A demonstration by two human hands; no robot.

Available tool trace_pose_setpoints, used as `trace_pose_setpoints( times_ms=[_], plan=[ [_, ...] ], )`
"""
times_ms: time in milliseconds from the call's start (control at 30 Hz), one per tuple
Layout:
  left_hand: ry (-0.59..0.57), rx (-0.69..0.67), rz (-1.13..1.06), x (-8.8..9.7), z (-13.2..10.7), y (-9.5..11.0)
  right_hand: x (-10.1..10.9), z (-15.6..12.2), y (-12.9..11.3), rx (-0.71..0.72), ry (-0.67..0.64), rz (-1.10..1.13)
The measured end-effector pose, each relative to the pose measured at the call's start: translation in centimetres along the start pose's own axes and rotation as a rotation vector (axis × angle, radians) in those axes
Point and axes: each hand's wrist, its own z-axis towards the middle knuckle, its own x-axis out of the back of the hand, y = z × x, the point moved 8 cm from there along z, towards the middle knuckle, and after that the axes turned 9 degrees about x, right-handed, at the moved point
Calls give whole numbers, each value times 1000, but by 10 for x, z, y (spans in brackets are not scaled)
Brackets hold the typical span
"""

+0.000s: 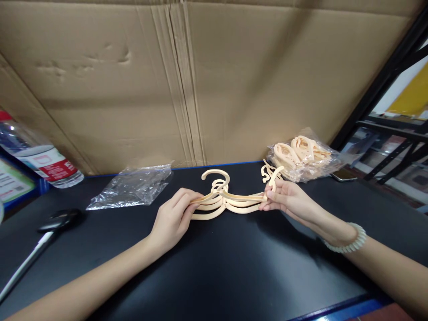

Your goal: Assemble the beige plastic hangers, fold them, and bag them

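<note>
The person's left hand (175, 214) is pinching the left end of a cream hanger (247, 198), thumb and fingers closed on it; the right hand (284, 198) is closing thumb and fingers around its right end, with a curved cream piece (275, 175) rising from that grip. The hanger is overlapping other hangers (207, 217) toward the far edge of the black table (214, 267). A clear plastic bag (132, 187) is lying leftward along that edge; a filled bag (302, 154) is sitting toward the far right corner.

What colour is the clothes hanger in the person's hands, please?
The clothes hanger is pale peach; the head view shows it best.
</note>
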Motion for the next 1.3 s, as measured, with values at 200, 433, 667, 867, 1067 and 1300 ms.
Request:
trace_pose_setpoints(
  times_ms=[200,433,667,867,1067,1300],
  plan=[
    [-17,7,11,-2,-2,-1,6,2,-2,72,75,0],
    [29,78,45,0,-2,-8,1,2,-4,110,41,112],
    [60,164,61,4,-2,-12,42,11,-32,211,179,78],
    [47,-55,141,7,-7,12,60,13,-48,134,-55,-445],
    [-128,-292,232,-6,-16,36,49,9,-48,164,-363,-883],
    [-204,-259,287,-14,-12,33,58,8,-42,110,-338,-1083]
  ],
)
